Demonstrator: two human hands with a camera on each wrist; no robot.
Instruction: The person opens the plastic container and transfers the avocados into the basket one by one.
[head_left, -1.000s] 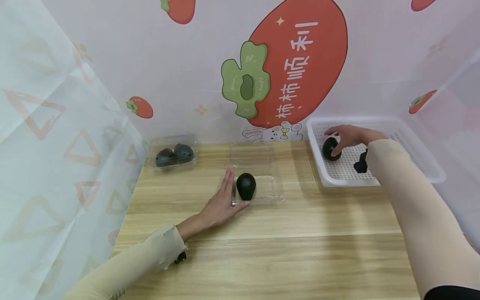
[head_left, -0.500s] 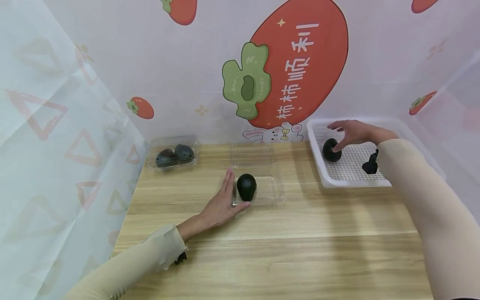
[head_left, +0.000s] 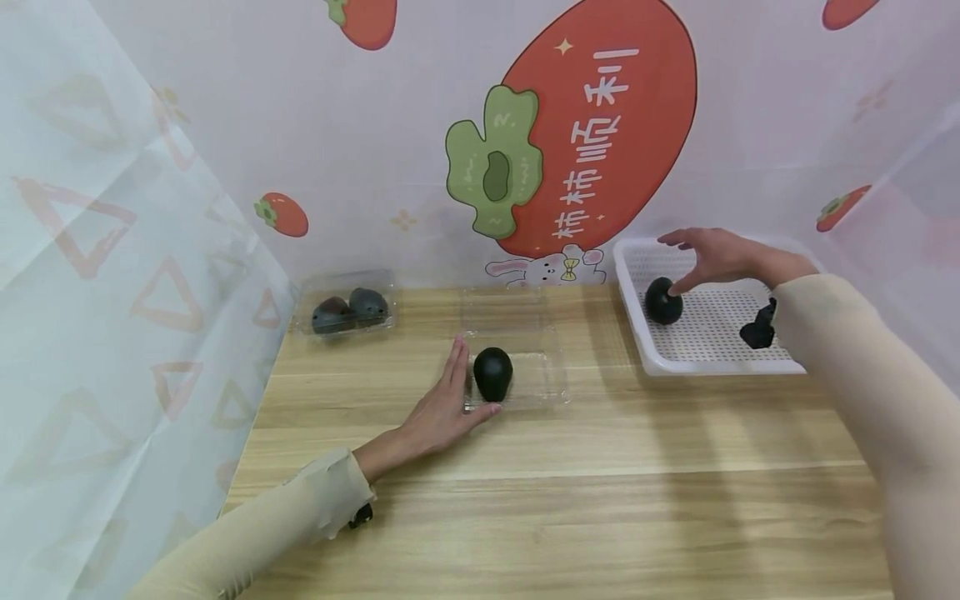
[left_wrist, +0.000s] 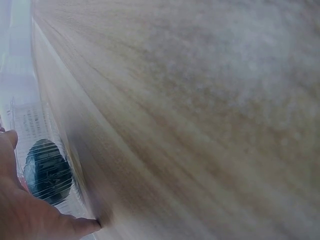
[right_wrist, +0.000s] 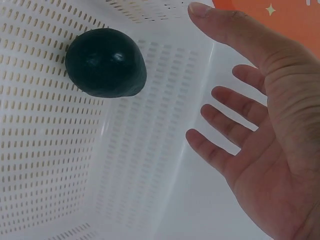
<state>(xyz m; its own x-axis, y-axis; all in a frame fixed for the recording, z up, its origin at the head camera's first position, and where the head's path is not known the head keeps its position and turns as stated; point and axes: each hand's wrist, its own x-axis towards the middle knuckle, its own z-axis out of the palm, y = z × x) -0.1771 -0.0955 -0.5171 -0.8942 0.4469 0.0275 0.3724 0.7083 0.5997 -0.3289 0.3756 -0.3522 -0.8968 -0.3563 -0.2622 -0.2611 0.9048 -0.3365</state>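
My left hand lies against a clear plastic clamshell box, its straight fingers along the left side and the thumb at the front edge. One dark green avocado sits in the left part of that box, whose lid is folded back. My right hand hovers with spread fingers over a white perforated basket. Inside the basket, by its left wall, lies another dark avocado. The right wrist view shows a gap between this avocado and the hand, which holds nothing.
A second clear box with two dark avocados stands at the back left of the wooden table. A printed cloth rises behind the table, with more cloth along both sides. A black wrist device hangs below the right sleeve.
The right hand has drawn up and to the right, away from the avocado in the basket, and its fingers have spread. The left hand and the box stay in place.
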